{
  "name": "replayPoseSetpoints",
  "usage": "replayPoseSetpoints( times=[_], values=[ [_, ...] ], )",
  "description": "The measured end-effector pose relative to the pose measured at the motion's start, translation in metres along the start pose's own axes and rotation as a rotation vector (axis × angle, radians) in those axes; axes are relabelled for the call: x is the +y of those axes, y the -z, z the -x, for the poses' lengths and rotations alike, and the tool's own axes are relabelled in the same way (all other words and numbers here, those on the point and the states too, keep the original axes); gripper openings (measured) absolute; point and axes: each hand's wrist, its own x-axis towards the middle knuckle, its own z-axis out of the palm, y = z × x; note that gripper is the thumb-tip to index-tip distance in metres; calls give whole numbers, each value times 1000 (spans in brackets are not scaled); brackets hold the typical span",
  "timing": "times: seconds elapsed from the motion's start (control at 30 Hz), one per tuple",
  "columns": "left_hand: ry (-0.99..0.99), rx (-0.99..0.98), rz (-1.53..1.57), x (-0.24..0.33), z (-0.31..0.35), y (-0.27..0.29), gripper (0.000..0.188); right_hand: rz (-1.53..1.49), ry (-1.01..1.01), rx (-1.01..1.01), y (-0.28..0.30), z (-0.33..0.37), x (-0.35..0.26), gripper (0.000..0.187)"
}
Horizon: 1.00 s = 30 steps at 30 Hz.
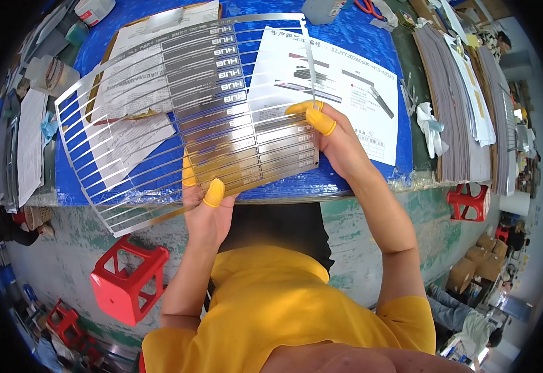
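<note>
Both hands hold up a thin metal sheet (212, 87), tilted above the blue-covered table (377, 173). Long narrow slots run across its width, and a middle column of dark and shiny slender plates carries cut-out lettering. My left hand (206, 217) pinches the near edge, with the thumb on top and other fingers partly hidden behind. At the right edge, my right hand (343, 146) grips it between thumb and fingers. Yellow finger cots cover the fingertips. Beneath the sheet lie a printed drawing page (371, 93) and other papers (128, 146), seen partly through the slots.
Stacks of grey sheets (455, 105) stand at the right, beside crumpled white tissue (431, 127). Red-handled scissors (368, 7) and a plastic bottle (324, 9) sit at the far side. A clear container (51, 74) is at the left. Red stools (125, 280) stand on the floor.
</note>
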Motion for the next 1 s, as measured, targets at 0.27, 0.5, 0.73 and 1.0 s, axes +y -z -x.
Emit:
replayPoseSetpoints(
  times=[0.27, 0.5, 0.73, 1.0],
  values=[
    [-17, -60, -86, -2, 0, 3, 57, -171, -44, -159, 15, -3, 8, 26],
    [-10, -24, -75, -3, 0, 2, 56, -96, -24, -87, 12, 1, 5, 25],
    [-10, 3, -107, -2, 2, 1, 56, -90, -31, -35, 13, -3, 14, 23],
    [-30, -18, -103, -2, -1, -3, 56, -23, 34, -69, 10, 0, 8, 22]
  ],
)
